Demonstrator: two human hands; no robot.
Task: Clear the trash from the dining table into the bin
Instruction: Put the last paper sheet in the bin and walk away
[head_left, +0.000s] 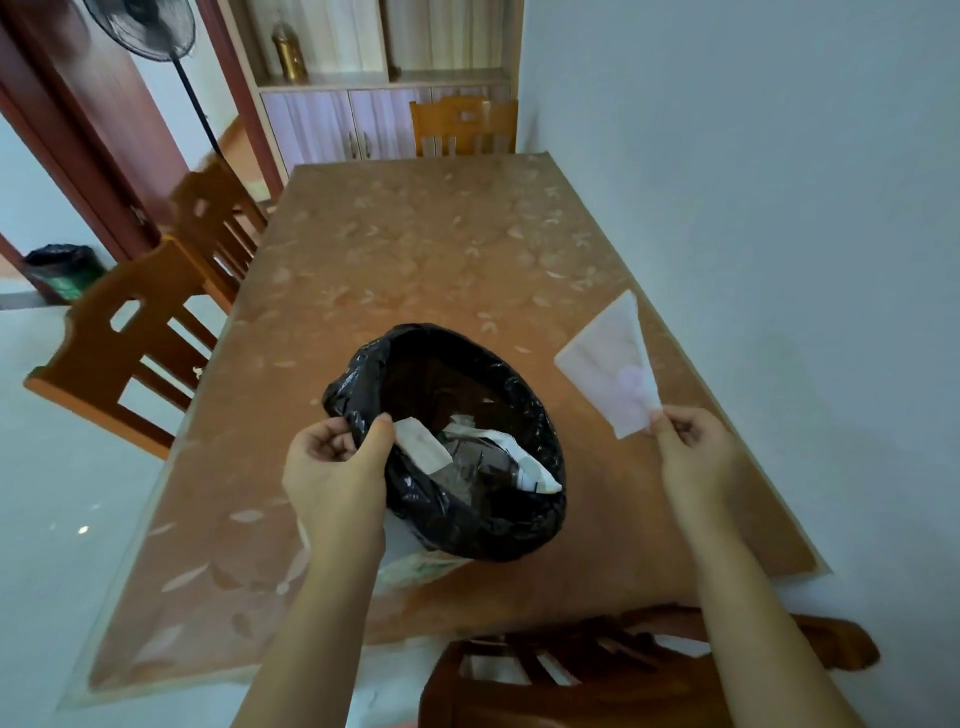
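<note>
A bin lined with a black plastic bag (467, 519) is held above the dining table (415, 249), tilted toward me. My left hand (337, 462) grips its near left rim. Inside the bin lie white paper scraps (524, 457) and a paper strip (423, 447) by my thumb. My right hand (691, 452) pinches the lower corner of a white, pale pink-printed wrapper (613, 364), held flat above the table's right side, to the right of the bin.
Wooden chairs stand at the left (150, 332), at the far end (462, 124) and just below me (597, 670). A white wall (779, 208) runs along the table's right edge. A second black-lined bin (62, 267) and a standing fan (150, 26) are far left.
</note>
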